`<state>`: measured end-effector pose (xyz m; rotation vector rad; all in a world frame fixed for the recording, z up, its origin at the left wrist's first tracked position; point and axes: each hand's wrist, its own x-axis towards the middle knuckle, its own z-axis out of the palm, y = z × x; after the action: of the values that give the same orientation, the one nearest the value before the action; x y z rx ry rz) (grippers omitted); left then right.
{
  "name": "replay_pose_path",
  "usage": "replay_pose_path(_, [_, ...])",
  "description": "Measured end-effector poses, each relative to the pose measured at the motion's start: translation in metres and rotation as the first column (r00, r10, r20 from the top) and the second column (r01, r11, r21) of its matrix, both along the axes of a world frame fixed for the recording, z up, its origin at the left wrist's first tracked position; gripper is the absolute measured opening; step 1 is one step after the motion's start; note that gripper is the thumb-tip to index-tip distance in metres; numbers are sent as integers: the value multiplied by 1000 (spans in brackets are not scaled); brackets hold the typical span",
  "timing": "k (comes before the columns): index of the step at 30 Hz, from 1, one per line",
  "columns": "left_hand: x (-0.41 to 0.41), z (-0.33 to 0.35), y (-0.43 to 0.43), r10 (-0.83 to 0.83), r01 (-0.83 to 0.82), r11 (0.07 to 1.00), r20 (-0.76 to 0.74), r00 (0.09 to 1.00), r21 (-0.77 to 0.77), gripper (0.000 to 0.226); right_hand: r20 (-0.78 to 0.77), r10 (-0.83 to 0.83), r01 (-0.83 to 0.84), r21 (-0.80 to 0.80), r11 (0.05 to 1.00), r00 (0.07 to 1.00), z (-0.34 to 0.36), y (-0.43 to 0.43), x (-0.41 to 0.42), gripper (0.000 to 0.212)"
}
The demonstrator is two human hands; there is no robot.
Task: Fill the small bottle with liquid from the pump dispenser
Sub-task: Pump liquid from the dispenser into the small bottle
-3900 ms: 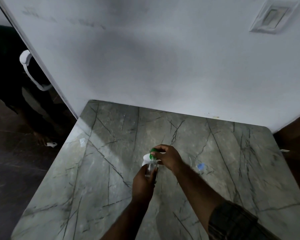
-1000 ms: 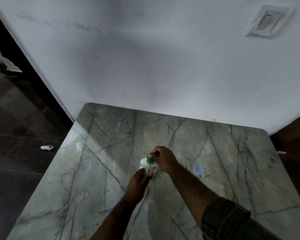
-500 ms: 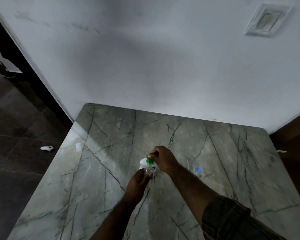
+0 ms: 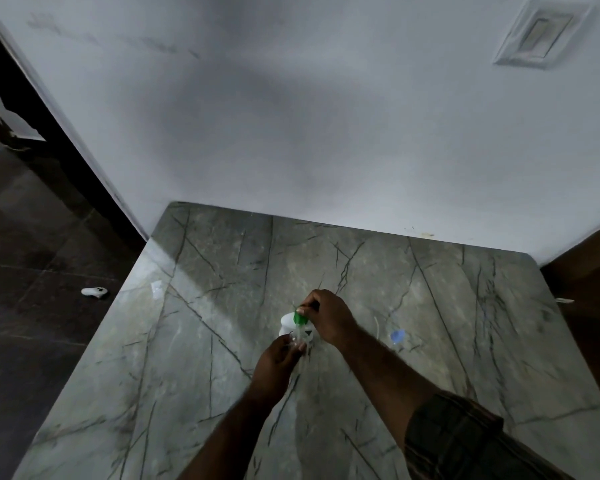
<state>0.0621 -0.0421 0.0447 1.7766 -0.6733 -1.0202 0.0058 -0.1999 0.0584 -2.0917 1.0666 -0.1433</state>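
A white pump dispenser (image 4: 288, 323) with a green pump head (image 4: 299, 318) stands near the middle of the grey marble table (image 4: 205, 358). My right hand (image 4: 328, 317) rests on top of the pump head, fingers closed over it. My left hand (image 4: 276, 362) holds a small clear bottle (image 4: 297, 342) upright right under the green nozzle, touching the dispenser's front. The bottle is mostly hidden by my fingers, and its liquid level cannot be made out.
A small blue cap (image 4: 397, 336) lies on the table to the right of my right forearm, with a thin clear tube (image 4: 378, 329) beside it. A white wall (image 4: 326, 133) rises behind the table. A small white object (image 4: 94, 292) lies on the dark floor at left.
Both hands, the bottle and the dispenser stay in the same place over the last second. Compared with 3.9 s ago the view has shifted, and the person at far left is gone.
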Motion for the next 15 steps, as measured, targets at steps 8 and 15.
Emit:
replay_pose_path(8, [1,-4,0,3,-2,1000,30,1000,-15,20,1,5,-5,21,1000,1000,4,-1,1,11])
replay_pose_path(15, [1,-9,1,2,-2,1000,23,1000,9,21,-5,15,-15,-7,1000,1000,-4,2,0,12])
